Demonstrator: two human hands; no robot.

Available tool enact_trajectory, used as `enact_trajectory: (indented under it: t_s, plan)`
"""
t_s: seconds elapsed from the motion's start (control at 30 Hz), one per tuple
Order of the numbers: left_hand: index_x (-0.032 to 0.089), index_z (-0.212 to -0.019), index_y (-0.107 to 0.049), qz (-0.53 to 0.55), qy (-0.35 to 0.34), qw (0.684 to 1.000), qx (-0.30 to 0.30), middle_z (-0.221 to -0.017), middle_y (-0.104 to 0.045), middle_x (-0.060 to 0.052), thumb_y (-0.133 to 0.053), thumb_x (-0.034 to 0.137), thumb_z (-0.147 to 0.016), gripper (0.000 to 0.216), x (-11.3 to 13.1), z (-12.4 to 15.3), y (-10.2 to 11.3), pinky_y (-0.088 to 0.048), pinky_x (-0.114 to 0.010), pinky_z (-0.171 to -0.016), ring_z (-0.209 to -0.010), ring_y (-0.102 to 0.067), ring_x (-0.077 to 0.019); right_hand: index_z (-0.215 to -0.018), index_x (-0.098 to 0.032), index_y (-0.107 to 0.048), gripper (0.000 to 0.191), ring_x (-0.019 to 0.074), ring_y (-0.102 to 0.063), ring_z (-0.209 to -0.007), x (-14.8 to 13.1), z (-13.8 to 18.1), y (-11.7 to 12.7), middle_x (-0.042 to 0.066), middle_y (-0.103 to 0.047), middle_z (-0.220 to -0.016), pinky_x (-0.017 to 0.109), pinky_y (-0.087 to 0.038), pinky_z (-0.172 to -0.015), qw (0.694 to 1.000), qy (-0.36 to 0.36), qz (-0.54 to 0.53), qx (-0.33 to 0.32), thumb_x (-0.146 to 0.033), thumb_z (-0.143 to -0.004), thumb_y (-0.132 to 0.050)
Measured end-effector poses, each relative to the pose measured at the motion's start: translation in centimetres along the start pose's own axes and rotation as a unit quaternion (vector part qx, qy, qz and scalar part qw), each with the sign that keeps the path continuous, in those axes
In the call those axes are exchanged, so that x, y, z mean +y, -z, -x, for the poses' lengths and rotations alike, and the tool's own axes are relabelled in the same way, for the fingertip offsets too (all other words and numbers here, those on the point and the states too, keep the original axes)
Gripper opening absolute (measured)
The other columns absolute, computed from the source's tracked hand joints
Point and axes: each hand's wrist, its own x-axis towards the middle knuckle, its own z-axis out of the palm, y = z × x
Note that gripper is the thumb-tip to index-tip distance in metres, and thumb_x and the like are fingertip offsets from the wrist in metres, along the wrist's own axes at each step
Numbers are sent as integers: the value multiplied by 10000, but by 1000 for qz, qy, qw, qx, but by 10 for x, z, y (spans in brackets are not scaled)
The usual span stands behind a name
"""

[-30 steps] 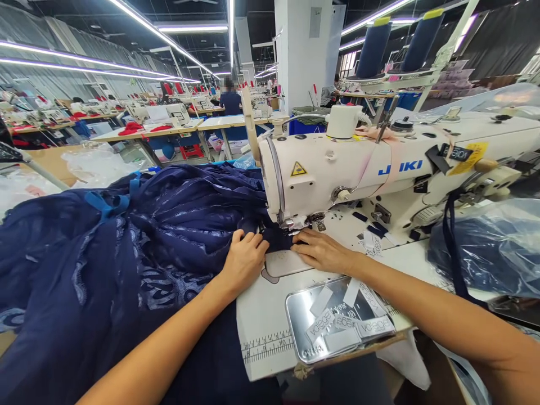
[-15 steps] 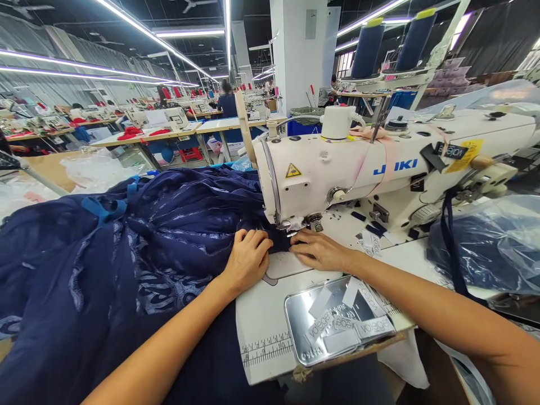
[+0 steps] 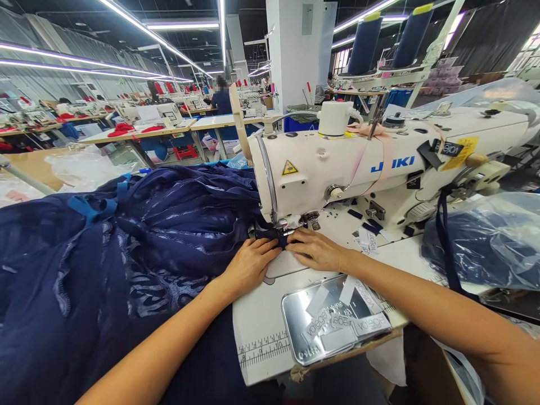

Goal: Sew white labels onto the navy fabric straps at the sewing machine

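A large gathered heap of navy fabric point(image 3: 177, 225), with pale printed motifs, spreads over the left side. One edge of it runs under the needle area of the white sewing machine point(image 3: 312, 169). My left hand point(image 3: 248, 261) is closed on this fabric just left of the presser foot point(image 3: 287, 230), its fingers pointing right. From the right, my right hand point(image 3: 318, 249) pinches the fabric's end beside the foot, fingers bent and close together. The fingertips of both hands nearly meet, and the fabric between them is partly hidden.
A metal tray point(image 3: 301, 351) with several printed labels sits at the table's front edge. Dark scraps and labels point(image 3: 367, 242) lie under the machine arm. To the right is a plastic bag point(image 3: 485, 242) with dark contents. Navy thread cones point(image 3: 365, 45) stand behind. A person point(image 3: 222, 98) sits farther back.
My left hand has shifted slightly right and its fingers have straightened toward the presser foot. My right hand stays beside the foot. The whole view has moved slightly.
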Motion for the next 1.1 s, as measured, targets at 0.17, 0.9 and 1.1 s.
enact_trajectory:
  t_s: [0.17, 0.9, 1.1]
  plan:
    - [164, -1158, -524, -10, 8, 1000, 1, -1251, -520, -73, -409, 51, -766, 424, 1, -2, 0, -400, -381, -871, -1125, -476, -220, -980, -116, -619, 239, 202, -493, -913, -1, -1, 0, 108, -567, -986, 353, -447, -844, 1000, 3, 24, -3, -168, -831, -440]
    - [109, -992, -630, -88, 77, 991, 66, -1143, -585, -148, -391, 176, -835, 294, 0, -13, -6, -369, -463, -951, -1100, -503, -260, -1151, -82, -533, 367, 246, -544, -977, 11, -8, -3, 136, -600, -1079, 383, -444, -837, 983, -153, 86, -62, -264, -841, -460]
    - [101, -1023, -628, -149, 141, 975, 86, -1253, -481, -200, -457, 179, -792, 298, 12, -14, -3, -189, -633, -983, -1223, -333, -381, -1054, -84, -566, 457, 309, -473, -1062, -4, -16, 12, 177, -574, -1074, 457, -372, -881, 972, -129, 158, -113, -463, -808, -499]
